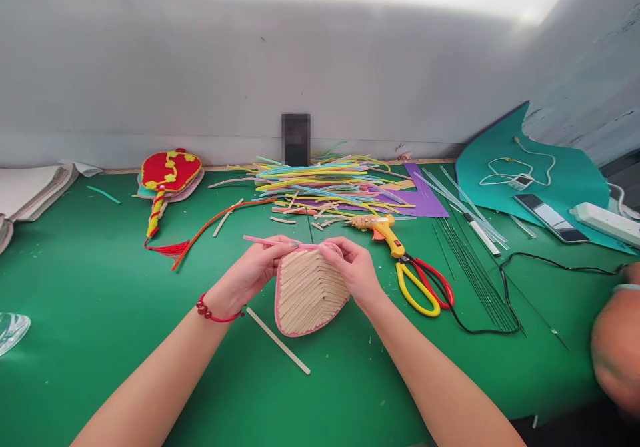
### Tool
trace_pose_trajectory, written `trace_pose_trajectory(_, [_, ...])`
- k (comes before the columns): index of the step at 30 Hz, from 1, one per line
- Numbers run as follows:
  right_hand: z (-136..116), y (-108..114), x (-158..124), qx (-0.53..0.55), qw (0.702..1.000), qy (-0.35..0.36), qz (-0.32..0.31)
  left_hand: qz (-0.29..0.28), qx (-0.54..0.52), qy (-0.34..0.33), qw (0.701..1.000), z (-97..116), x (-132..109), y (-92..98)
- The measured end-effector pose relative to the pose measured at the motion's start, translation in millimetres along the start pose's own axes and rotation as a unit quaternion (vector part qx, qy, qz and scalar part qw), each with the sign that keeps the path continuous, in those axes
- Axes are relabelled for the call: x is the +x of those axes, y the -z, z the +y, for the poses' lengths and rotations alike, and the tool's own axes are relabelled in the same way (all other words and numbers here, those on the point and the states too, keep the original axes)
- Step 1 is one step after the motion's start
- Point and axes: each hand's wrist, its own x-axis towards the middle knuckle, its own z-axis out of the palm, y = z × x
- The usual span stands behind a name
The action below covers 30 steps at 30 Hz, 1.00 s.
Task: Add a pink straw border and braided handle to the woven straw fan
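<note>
Between my hands is a fan-shaped panel (310,293) covered in slanting beige strips, with a pink fuzzy edging round its rim. My left hand (267,263) pinches the panel's upper left edge, together with a pink pipe cleaner (260,240) whose loose end sticks out to the left. At the upper right edge, the fingers of my right hand (353,263) are closed on the panel's rim. A beige strip (279,341) lies on the table just below the panel. My fingers hide part of the top edge.
Beyond my hands lies a heap of coloured pipe cleaners (325,183). A yellow glue gun (380,227) and scissors (425,290) are to the right, near thin green wires (475,273). A finished red fan (171,173) lies left. Another person's arm (620,347) shows at right.
</note>
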Motion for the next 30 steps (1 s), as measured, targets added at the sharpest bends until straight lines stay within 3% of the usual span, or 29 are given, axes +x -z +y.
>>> trace_pose_trajectory(3, [-2.2,1.6,-1.0,0.011,1.000,0.005,-0.005,-0.027,-0.018,0.013,0.999,-2.4,2.1,1.3])
trace_pose_trajectory(12, [-5.8,3.6,-4.7,0.081,0.996,-0.014,-0.036,-0.012,-0.064,0.020,0.998,-13.9,-2.5,-18.0])
trace_pose_trajectory(19, [-5.4,2.9,-6.2,0.158,0.983,-0.048,-0.077,-0.048,-0.115,0.004,0.992,-21.2,-4.3,-28.3])
trace_pose_trajectory(25, [-2.2,1.8,-9.9,0.219,0.953,-0.094,-0.186,-0.088,-0.063,-0.047,0.993,-21.7,-5.6,-31.1])
trace_pose_trajectory(30, [1.4,12.0,-6.0,0.167,0.939,-0.073,-0.292,-0.137,0.008,-0.047,0.989,-15.8,-6.2,-24.8])
